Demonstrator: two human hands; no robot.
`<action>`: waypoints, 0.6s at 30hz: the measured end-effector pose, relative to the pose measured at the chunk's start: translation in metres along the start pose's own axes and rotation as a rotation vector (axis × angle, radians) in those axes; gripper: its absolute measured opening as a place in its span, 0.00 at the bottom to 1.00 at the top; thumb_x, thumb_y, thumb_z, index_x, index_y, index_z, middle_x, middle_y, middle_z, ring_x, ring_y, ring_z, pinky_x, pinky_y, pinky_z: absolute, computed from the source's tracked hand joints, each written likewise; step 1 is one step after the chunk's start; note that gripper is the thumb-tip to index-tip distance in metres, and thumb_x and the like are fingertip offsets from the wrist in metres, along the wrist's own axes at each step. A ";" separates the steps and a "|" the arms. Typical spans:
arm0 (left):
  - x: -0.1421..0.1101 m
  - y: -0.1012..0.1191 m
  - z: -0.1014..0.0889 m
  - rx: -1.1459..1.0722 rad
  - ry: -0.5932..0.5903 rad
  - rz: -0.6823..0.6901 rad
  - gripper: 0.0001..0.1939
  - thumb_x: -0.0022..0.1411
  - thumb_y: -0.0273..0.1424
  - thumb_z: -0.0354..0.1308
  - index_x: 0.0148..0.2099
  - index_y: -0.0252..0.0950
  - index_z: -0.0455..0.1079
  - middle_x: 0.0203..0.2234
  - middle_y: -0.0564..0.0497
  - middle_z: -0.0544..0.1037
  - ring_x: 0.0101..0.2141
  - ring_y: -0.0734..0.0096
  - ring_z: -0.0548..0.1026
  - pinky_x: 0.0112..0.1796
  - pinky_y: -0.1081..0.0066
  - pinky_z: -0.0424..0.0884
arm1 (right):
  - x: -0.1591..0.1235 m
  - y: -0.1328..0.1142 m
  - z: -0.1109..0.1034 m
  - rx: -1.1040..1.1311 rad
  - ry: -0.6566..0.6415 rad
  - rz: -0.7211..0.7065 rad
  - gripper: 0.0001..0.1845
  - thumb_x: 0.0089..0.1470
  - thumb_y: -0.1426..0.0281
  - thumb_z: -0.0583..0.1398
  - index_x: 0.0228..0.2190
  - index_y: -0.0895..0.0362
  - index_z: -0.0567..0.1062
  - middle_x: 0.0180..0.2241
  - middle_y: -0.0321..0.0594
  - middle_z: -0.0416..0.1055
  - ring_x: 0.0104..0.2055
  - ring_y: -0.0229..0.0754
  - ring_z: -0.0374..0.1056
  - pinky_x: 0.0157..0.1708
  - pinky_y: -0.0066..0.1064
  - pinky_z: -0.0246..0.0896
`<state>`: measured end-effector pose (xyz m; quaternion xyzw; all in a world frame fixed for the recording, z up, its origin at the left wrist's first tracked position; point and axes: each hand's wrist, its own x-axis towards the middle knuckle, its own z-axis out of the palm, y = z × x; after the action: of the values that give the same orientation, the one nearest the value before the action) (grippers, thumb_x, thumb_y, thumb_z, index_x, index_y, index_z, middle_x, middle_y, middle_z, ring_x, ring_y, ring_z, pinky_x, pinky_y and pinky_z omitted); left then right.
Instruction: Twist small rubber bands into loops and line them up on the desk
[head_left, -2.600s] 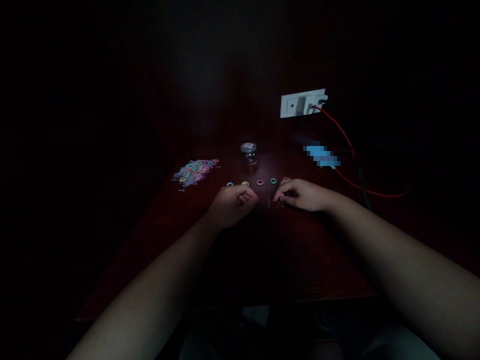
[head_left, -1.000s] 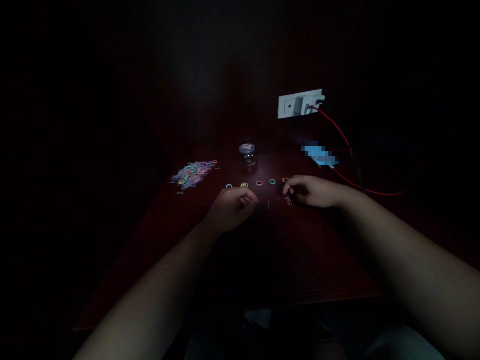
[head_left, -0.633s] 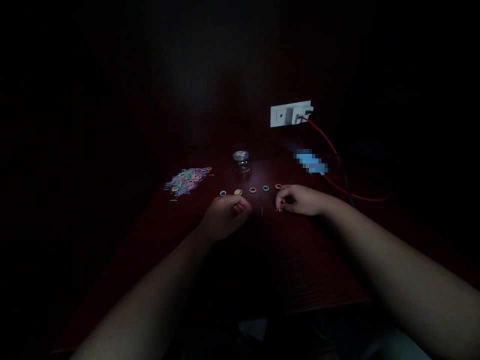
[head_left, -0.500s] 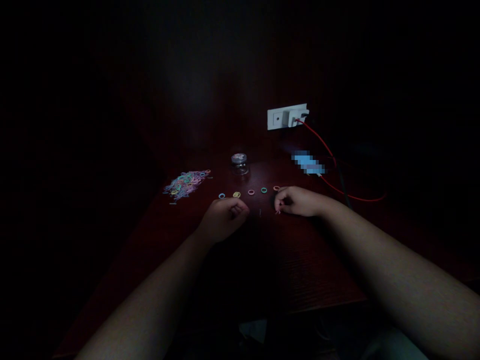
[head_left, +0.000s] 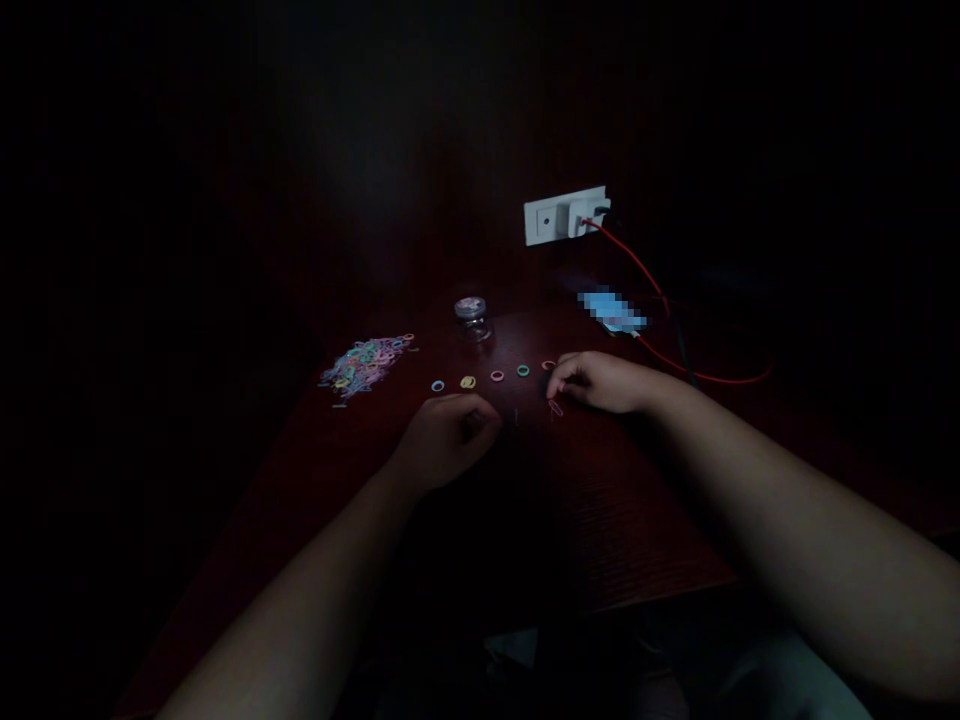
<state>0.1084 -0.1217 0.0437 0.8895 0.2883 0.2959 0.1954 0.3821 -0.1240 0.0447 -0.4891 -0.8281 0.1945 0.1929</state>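
My left hand [head_left: 451,436] rests low over the dark red table, its fingers curled in; anything inside them is hidden. My right hand [head_left: 598,382] is at the right end of a row of small elastic bands, thumb and fingers bent together. Just below its fingertips lies a thin pink elastic band [head_left: 556,408]; whether they pinch anything is too dark to tell. Between the hands lies a thin dark band [head_left: 516,417]. The row holds a blue band [head_left: 438,386], yellow bands [head_left: 468,382], a pink ring [head_left: 497,376], a green ring [head_left: 523,370] and an orange-pink ring [head_left: 548,365].
A heap of mixed pastel elastic bands [head_left: 365,366] lies at the left. Behind the row stands a small clear lidded jar [head_left: 471,318]. A pixelated phone-like object [head_left: 611,311] joins a red cable [head_left: 637,262] to a charger in the wall socket [head_left: 546,221].
My right hand has drawn back slightly, and the pink band under its fingertips shows more as an open loop. My left hand stays nearly in place. The whole view has shifted a little.
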 end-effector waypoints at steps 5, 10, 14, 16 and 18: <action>0.000 0.004 0.000 -0.005 -0.001 -0.005 0.06 0.60 0.30 0.56 0.33 0.36 0.73 0.26 0.54 0.77 0.24 0.77 0.71 0.28 0.75 0.66 | -0.001 -0.004 0.001 0.026 -0.109 0.002 0.15 0.47 0.75 0.56 0.36 0.55 0.79 0.32 0.37 0.73 0.37 0.40 0.67 0.43 0.32 0.60; 0.000 0.005 0.000 -0.030 0.017 -0.007 0.05 0.59 0.29 0.56 0.33 0.35 0.73 0.24 0.54 0.76 0.23 0.78 0.70 0.27 0.77 0.65 | 0.002 0.006 0.006 0.074 -0.158 0.007 0.10 0.46 0.72 0.59 0.31 0.56 0.79 0.28 0.36 0.73 0.31 0.38 0.64 0.35 0.30 0.58; 0.000 0.005 0.001 -0.036 0.018 -0.010 0.05 0.59 0.29 0.56 0.32 0.35 0.73 0.24 0.54 0.76 0.23 0.79 0.70 0.26 0.77 0.65 | 0.003 0.008 0.006 0.076 -0.168 0.013 0.10 0.46 0.72 0.58 0.30 0.56 0.79 0.26 0.35 0.71 0.30 0.38 0.64 0.33 0.29 0.57; 0.000 0.005 0.001 -0.038 0.022 -0.012 0.05 0.59 0.29 0.56 0.32 0.35 0.73 0.24 0.54 0.76 0.23 0.79 0.70 0.26 0.78 0.65 | 0.002 0.005 0.005 0.082 -0.169 0.021 0.11 0.45 0.73 0.57 0.31 0.56 0.79 0.27 0.35 0.71 0.30 0.38 0.64 0.34 0.29 0.57; 0.000 0.005 0.001 -0.047 0.024 -0.008 0.05 0.59 0.28 0.56 0.33 0.35 0.73 0.24 0.55 0.76 0.23 0.80 0.70 0.26 0.78 0.65 | 0.000 0.003 0.004 0.087 -0.153 0.035 0.14 0.44 0.75 0.56 0.33 0.56 0.78 0.27 0.35 0.71 0.29 0.37 0.64 0.34 0.29 0.57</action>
<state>0.1104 -0.1256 0.0454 0.8799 0.2872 0.3122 0.2139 0.3821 -0.1231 0.0396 -0.4783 -0.8226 0.2703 0.1465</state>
